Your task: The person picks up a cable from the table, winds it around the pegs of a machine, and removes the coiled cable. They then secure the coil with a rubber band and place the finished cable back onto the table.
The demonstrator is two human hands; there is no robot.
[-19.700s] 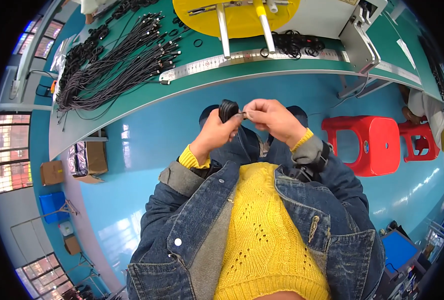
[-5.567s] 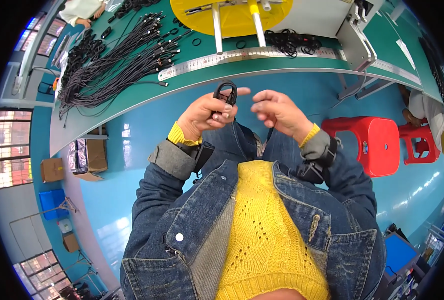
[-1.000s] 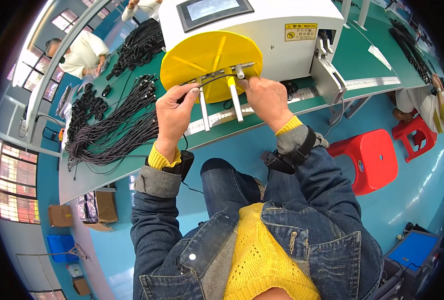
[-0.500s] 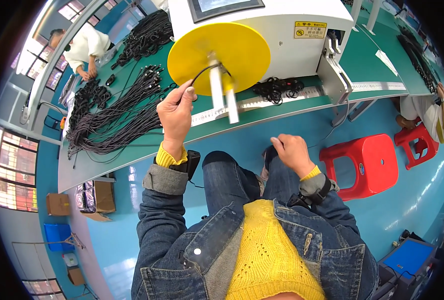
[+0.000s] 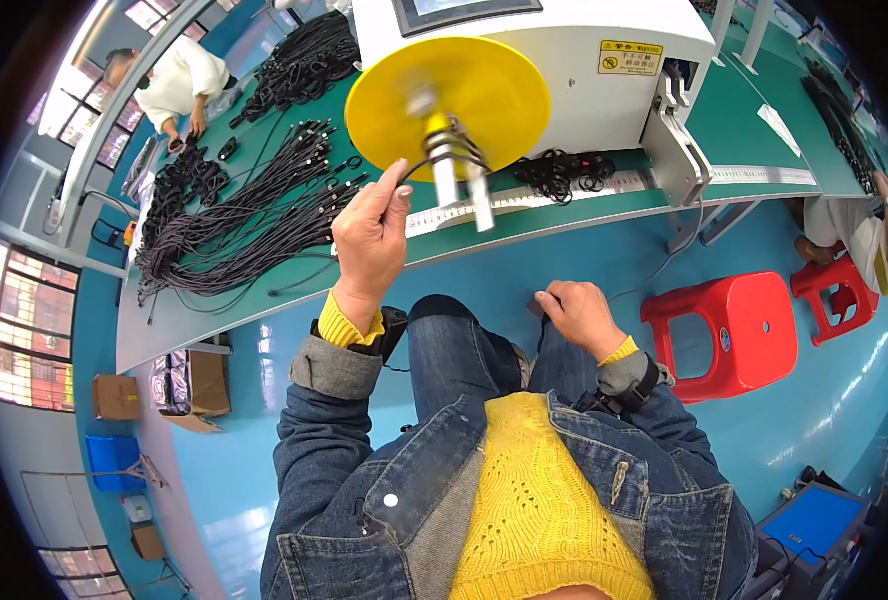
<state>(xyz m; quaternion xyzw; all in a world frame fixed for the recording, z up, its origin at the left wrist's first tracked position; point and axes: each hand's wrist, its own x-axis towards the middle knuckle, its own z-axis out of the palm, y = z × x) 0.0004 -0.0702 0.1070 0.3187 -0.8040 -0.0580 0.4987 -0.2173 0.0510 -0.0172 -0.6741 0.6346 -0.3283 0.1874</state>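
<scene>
My left hand [image 5: 372, 238] is closed in a pinch on a black cable [image 5: 416, 168] beside the yellow disc [image 5: 374, 115] of a white winding machine [image 5: 574, 115]. The cable runs from my fingertips to the white posts [image 5: 481, 203] that stick out of the disc. Several turns of it lie around the posts, which are blurred by motion. Above my thigh rests my right hand [image 5: 584, 318], its fingers curled in and nothing visible in them. Left of the disc a bundle of long black cables [image 5: 254, 225] spreads over the green table [image 5: 314, 265].
Coiled black cables [image 5: 564, 176] lie under the machine by a ruler strip [image 5: 619, 188]. A metal bracket [image 5: 676, 150] stands at its right. Red stools [image 5: 754, 335] are on the blue floor to my right. A co-worker in white [image 5: 182, 85] handles black parts at the far left.
My left hand has moved slightly right and up toward the posts. The posts have turned, and more cable turns now lie around them. My right hand has shifted only slightly.
</scene>
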